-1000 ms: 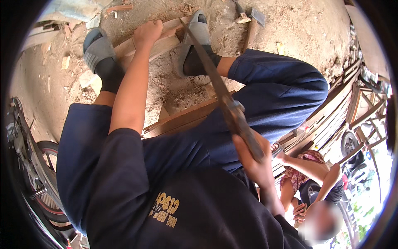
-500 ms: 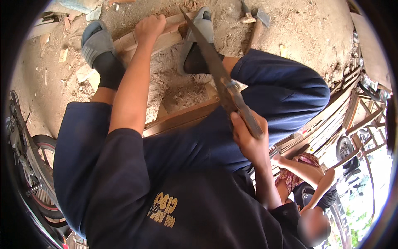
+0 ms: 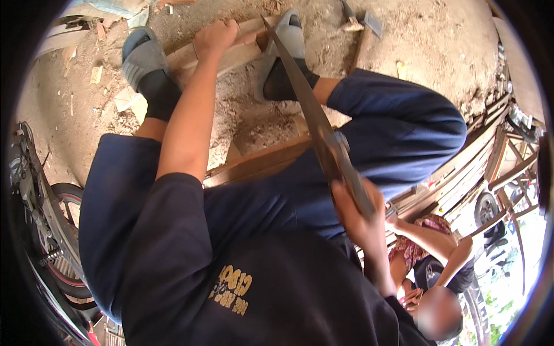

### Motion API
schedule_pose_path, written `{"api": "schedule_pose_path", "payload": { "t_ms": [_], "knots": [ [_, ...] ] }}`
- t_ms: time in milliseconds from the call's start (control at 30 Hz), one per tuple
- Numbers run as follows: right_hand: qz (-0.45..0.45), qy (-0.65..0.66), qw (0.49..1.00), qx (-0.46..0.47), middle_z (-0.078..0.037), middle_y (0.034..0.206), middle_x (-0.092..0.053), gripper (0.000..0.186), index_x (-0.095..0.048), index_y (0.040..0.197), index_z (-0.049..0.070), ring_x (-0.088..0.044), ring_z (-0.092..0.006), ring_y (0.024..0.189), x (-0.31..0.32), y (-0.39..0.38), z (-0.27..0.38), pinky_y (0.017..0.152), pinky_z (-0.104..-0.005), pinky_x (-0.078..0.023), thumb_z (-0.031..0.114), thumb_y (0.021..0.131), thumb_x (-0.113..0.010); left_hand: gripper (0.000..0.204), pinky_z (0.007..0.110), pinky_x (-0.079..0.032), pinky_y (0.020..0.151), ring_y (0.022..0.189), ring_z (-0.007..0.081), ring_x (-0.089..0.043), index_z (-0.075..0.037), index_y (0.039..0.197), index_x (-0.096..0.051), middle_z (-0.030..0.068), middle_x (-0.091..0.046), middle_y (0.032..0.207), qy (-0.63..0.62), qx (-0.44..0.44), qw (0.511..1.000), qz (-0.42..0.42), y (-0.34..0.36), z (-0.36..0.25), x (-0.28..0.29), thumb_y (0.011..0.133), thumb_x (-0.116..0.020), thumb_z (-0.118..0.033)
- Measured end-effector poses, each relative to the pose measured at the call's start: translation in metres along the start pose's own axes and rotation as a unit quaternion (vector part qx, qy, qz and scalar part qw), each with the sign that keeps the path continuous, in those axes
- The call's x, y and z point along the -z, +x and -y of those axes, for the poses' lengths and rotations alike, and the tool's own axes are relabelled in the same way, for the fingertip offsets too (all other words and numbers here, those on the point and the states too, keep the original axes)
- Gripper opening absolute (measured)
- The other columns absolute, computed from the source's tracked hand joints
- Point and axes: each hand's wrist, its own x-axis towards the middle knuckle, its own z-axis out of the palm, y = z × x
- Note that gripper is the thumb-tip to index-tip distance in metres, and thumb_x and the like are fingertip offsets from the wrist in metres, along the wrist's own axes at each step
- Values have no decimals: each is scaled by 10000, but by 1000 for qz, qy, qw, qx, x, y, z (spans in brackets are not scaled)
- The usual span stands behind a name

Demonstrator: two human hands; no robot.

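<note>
My right hand is wrapped round the dark handle of a handsaw. Its long tapering blade points up and away, the tip passing near the far end of my right slipper. My left hand is closed on a wooden board on the ground, arm stretched out. Several thin lines cross the board beside that hand. Its ends lie by my grey slippers, the left slipper at one side. Whether the blade touches the wood cannot be made out.
A wooden beam runs beneath my legs. Beyond my right foot lies a metal-headed tool with a wooden handle. Wood scraps dot the dirt floor. A motorbike wheel stands at left; stacked planks and another person are at right.
My right hand has pulled the handsaw back toward my body, a little to the right. My left hand stays closed on the board; the whole view has shifted slightly.
</note>
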Motion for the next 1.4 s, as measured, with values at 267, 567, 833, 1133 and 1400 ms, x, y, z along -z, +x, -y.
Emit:
{"api": "schedule_pose_path", "payload": {
  "t_ms": [267,567,833,1133,1400],
  "knots": [
    [6,34,999,-12,2,678,-496,210,-568,852,-17,-438,-68,653,-9,36,0,572,-279,-389,143,971,-635,603,510,-510,914,977,448,-678,13,973,-755,286,-707,1009,-41,-12,999,18,8,-11,7,926,-357,-439],
    [24,12,999,-26,-27,747,-588,158,-669,1034,-36,-506,-75,698,-10,43,-3,627,-262,-439,96,962,-620,594,517,-509,915,990,449,-676,18,968,-751,285,-707,1015,-31,-5,1000,-2,8,-1,-1,926,-362,-429],
    [12,18,1000,-17,-24,692,-555,153,-607,882,-22,-494,-69,664,-13,31,3,579,-281,-417,99,974,-610,609,520,-510,921,986,440,-677,21,982,-752,285,-706,1022,-46,0,999,12,4,4,4,932,-341,-426],
    [-8,35,999,-9,-27,715,-555,135,-648,985,-26,-475,-80,658,-6,8,0,589,-276,-414,103,973,-610,594,524,-505,907,997,442,-671,18,977,-751,295,-700,1036,-36,-2,999,-13,2,10,8,928,-347,-414],
    [0,-16,1000,6,-50,742,-602,179,-660,1055,-31,-536,-106,681,6,-19,-1,626,-294,-451,116,970,-604,608,515,-508,915,1001,448,-667,27,1007,-740,279,-702,1054,-12,-13,1000,8,8,3,9,932,-337,-422]
  ]
}}
